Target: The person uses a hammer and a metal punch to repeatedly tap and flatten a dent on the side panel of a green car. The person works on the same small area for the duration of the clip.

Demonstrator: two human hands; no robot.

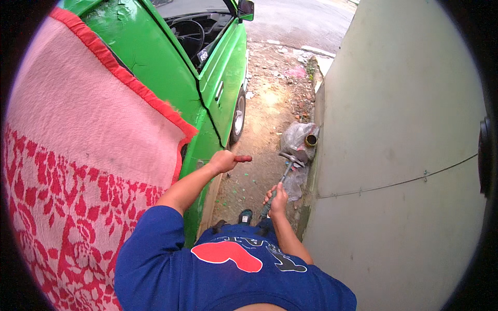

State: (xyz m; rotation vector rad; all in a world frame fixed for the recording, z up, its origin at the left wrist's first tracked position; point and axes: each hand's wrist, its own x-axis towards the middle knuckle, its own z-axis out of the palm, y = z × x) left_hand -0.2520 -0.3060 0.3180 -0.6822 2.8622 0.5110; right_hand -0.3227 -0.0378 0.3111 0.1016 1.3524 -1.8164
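Hammer: here at four o'clock from centre, head aiming one o'clock, likely head-heavy and stiff!
Right hand: fingers grasp it partway up; lower grip should control better.
Left hand: fingers clench a red handle, poking toward three o'clock, probably light, rigid.

The ground is flanked by a car at left, partly covered by a blanket, and a wall at right, with a bag beside it. A tool is held in the left hand, a hammer in the right hand.
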